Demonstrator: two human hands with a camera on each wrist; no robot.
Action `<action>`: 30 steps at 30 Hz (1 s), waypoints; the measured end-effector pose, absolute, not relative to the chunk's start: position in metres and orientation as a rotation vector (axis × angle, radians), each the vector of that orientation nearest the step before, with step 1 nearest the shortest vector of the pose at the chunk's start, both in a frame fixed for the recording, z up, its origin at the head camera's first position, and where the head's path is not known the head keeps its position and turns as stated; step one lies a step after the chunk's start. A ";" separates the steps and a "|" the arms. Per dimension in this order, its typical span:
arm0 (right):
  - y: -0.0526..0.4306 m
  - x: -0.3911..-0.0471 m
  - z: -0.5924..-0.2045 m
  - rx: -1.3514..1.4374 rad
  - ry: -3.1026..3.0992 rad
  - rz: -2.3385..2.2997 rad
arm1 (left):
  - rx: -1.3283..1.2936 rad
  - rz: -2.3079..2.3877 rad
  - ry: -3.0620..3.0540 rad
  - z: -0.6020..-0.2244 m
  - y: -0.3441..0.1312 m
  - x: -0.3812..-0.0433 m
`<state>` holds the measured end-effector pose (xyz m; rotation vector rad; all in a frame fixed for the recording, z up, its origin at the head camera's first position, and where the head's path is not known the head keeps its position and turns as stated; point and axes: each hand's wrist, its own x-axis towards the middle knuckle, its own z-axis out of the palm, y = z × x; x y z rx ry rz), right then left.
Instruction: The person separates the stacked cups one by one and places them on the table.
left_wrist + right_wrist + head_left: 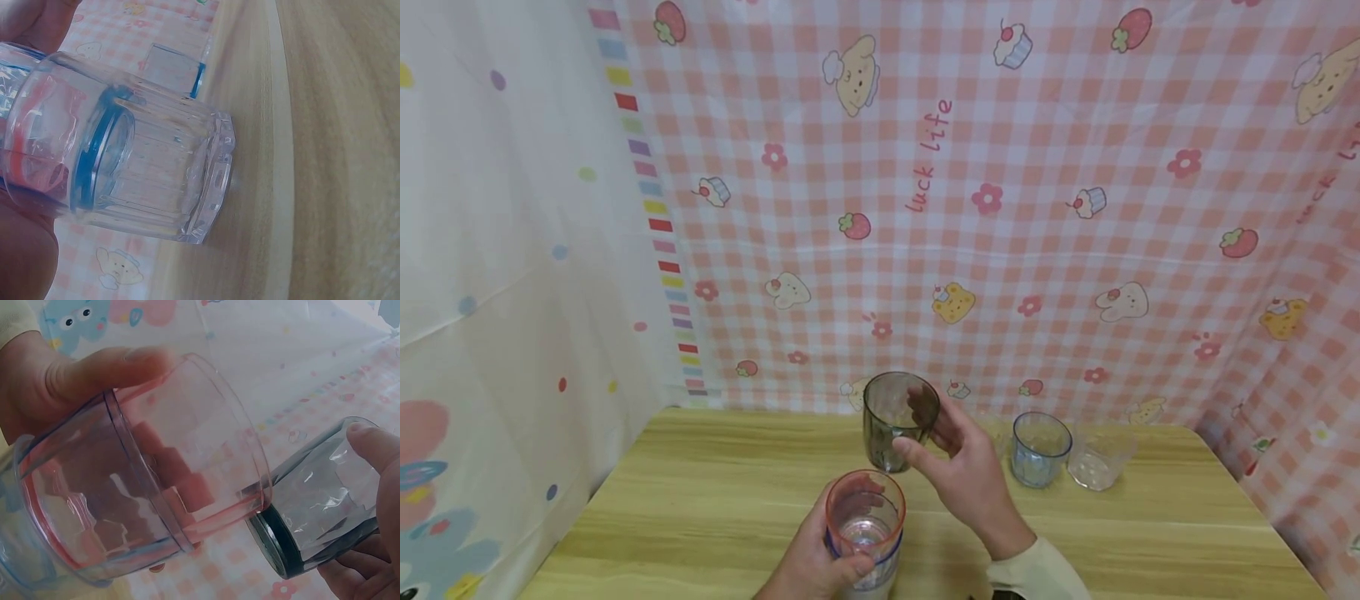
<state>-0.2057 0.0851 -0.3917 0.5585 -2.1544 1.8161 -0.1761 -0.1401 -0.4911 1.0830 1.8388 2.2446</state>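
Note:
My left hand grips a stack of nested clear plastic cups. On top is a pink cup with a reddish rim, set in a blue-rimmed cup. A colourless ribbed cup forms the bottom of the stack, close over the table in the left wrist view. With thumb and fingers, my right hand holds a dark grey see-through cup upright, just beyond the stack. In the right wrist view the grey cup's base is right by the pink rim.
On the wooden table, to the right of my right hand, stand a blue-rimmed cup and a colourless cup side by side. A pink checked cloth hangs behind the table, and a white dotted cloth on the left.

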 end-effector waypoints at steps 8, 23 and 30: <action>0.082 -0.213 -0.400 0.491 -2.187 1.838 | 1.082 2.251 1.815 -0.493 -0.141 -0.177; 0.076 -0.226 -0.432 0.424 -2.262 1.910 | 1.029 2.216 1.815 -0.491 -0.143 -0.177; 0.077 -0.231 -0.452 0.418 -2.311 1.910 | 1.039 2.196 1.837 -0.490 -0.144 -0.176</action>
